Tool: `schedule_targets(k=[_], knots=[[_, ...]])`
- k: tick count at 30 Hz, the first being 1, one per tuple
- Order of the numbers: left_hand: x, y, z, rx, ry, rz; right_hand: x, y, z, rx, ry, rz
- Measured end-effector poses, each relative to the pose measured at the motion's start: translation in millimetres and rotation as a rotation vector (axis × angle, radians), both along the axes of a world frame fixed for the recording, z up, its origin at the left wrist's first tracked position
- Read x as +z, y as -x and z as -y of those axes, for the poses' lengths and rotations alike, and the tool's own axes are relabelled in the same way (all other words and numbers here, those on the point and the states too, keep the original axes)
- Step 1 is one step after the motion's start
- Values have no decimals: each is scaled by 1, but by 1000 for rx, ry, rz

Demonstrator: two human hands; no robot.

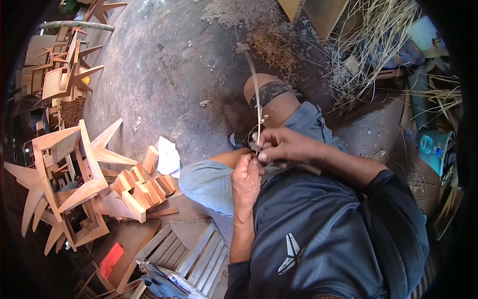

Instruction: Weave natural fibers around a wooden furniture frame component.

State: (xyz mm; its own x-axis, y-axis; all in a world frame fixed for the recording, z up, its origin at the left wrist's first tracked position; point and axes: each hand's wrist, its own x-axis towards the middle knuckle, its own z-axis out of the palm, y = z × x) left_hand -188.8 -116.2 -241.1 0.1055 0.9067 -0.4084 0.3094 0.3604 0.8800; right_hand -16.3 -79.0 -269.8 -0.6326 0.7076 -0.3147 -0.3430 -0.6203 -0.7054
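Both hands pinch one rattan strip over the lap.

The right hand (286,147) pinches the rattan strip (255,94) between thumb and fingertips; the left hand (246,179) grips it just below, touching the right. Above the grip the strip rises past the knee (266,92); wooden chair frames (69,174) lie well to the left.

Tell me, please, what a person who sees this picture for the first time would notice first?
The two hands at the centre draw the eye: the left hand and the right hand meet over the lap and pinch a thin strip that runs up past the knee. At the left lies a heap of star-shaped wooden frames with small wooden blocks beside it. At the upper right there are bundles of dry fibre.
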Motion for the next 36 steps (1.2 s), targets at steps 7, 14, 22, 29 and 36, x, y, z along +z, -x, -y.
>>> schedule_targets(k=[7, 14, 22, 29, 36], knots=[[7, 15, 15, 119, 22, -81, -2, -14, -19, -60, 108, 22], [10, 11, 20, 124, -77, -132, -2, 16, -3, 46, 175, -160], [46, 64, 73, 243, 249, -39, -15, 11, -12, 104, 102, -158], [64, 124, 124, 372, 416, 152, -33, -12, -39, -44, 84, -134], [28, 128, 112, 365, 428, 212, 35, -106, -106, -532, -345, 391]])
